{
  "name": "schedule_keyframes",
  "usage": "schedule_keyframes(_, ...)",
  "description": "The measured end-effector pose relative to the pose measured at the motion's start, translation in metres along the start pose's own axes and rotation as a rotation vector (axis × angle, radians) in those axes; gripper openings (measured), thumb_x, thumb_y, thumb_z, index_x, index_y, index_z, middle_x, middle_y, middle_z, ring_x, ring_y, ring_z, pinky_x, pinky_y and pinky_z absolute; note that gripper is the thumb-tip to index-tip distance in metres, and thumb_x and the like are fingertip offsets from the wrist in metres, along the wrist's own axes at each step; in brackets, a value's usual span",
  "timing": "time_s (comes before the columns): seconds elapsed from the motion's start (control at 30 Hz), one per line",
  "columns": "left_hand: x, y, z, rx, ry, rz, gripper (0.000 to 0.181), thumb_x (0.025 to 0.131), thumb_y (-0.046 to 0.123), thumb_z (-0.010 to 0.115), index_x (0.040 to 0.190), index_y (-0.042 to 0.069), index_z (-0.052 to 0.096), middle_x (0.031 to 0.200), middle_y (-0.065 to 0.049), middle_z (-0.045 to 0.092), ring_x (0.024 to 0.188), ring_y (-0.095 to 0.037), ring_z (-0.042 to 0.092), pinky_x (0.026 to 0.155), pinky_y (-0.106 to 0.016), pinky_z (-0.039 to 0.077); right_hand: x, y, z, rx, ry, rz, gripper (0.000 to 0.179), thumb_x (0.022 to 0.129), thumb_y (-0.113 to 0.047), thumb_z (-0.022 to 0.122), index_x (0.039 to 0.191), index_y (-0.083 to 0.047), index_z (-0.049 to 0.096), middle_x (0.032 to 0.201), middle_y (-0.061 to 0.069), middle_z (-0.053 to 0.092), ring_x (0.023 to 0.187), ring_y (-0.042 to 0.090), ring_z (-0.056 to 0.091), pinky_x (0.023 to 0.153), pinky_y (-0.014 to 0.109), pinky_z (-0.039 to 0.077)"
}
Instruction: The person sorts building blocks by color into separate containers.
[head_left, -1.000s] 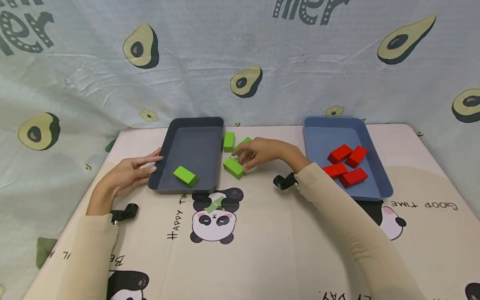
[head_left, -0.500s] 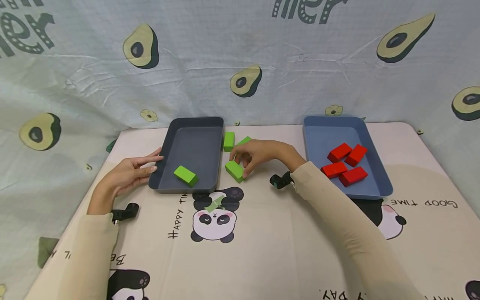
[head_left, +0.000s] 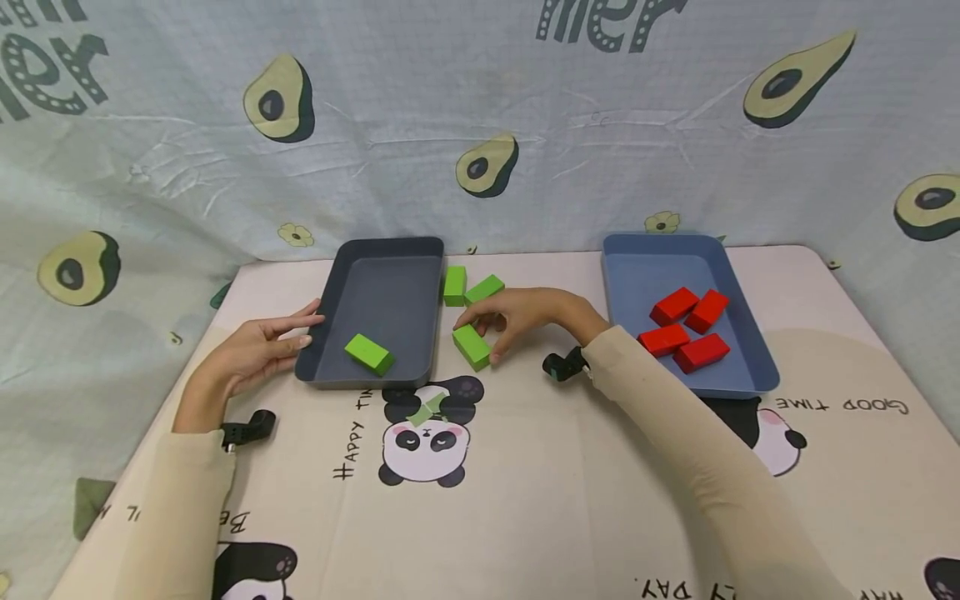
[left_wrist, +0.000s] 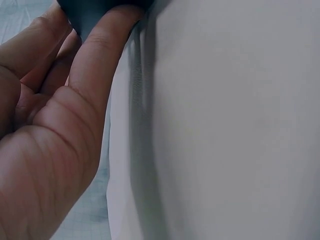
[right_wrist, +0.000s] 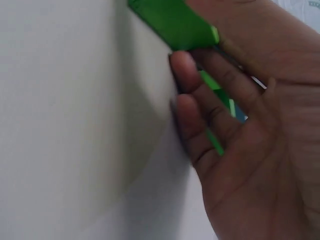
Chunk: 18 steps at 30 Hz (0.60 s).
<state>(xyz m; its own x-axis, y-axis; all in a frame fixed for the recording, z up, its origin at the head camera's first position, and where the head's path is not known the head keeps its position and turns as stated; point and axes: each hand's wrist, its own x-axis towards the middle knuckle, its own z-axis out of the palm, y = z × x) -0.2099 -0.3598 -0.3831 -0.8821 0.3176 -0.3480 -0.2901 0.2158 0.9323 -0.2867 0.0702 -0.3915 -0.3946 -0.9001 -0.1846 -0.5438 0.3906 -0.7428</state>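
Observation:
My right hand (head_left: 525,314) pinches a green block (head_left: 472,347) between thumb and index finger, just right of the dark grey tray (head_left: 386,287). In the right wrist view the held block (right_wrist: 175,22) shows at the top, with the other fingers curled below it. My left hand (head_left: 255,350) touches the tray's left rim with its fingers nearly straight. From the left wrist, the thumb (left_wrist: 95,75) lies against the tray's dark wall. One green block (head_left: 369,354) lies inside that tray, near its front. Two more green blocks, one upright-looking (head_left: 454,286) and one slanted (head_left: 484,289), lie behind my right hand.
A blue tray (head_left: 637,271) stands to the right, holding several red blocks (head_left: 701,353). Both trays sit near the table's back edge, before a hanging avocado-print cloth (head_left: 375,167). The tablecloth (head_left: 525,500) carries panda prints and lettering.
My right thumb and index finger have come around the nearest green block, which has turned and shifted slightly toward me. The left hand stays at the tray rim.

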Motion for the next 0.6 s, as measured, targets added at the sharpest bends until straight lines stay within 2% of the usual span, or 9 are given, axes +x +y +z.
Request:
schedule_keyframes(0.13,-0.001,-0.0005,-0.0005,-0.013,-0.006,0.01,0.064,0.102,0.01,0.062,0.156,-0.002,0.031,0.171,0.005,0.004,0.122,0.007,0.054,0.095,-0.022,0.054,0.0023,0.0064,-0.0001,0.007,0.002,-0.025,0.068,0.082,-0.016,0.086,0.143,-0.009,0.056,0.116,0.004,0.063,0.108,0.017,0.058,0.087,0.029,0.048)
schedule_keyframes(0.3,-0.0012,-0.0012,-0.0011,-0.022,-0.007,0.014,0.064,0.102,0.01,0.062,0.156,-0.003,0.03,0.171,0.005,0.004,0.123,0.007,0.053,0.096,-0.022,0.053,0.0044,0.0066,-0.0036,0.011,-0.03,-0.029,0.07,0.083,-0.017,0.086,0.145,-0.011,0.055,0.117,0.004,0.062,0.109,0.018,0.057,0.086,0.028,0.048)
schedule_keyframes(0.47,-0.0004,-0.0012,-0.0016,0.018,-0.003,0.009,0.062,0.103,0.01,0.06,0.157,0.0,0.031,0.171,0.006,0.004,0.123,0.01,0.051,0.096,-0.021,0.053,0.0046,0.0037,-0.0071,0.014,-0.054,-0.019,0.067,0.083,-0.016,0.086,0.143,-0.009,0.056,0.115,0.005,0.062,0.107,0.019,0.057,0.084,0.028,0.048)
schedule_keyframes(0.6,0.0005,-0.0024,-0.0027,0.018,-0.007,0.011,0.063,0.103,0.01,0.06,0.157,-0.001,0.03,0.171,0.005,0.004,0.124,0.008,0.052,0.096,-0.021,0.053,0.0041,0.0016,-0.0074,0.02,-0.076,-0.006,0.066,0.082,-0.015,0.086,0.142,-0.009,0.058,0.12,0.004,0.063,0.111,0.017,0.058,0.089,0.028,0.05)
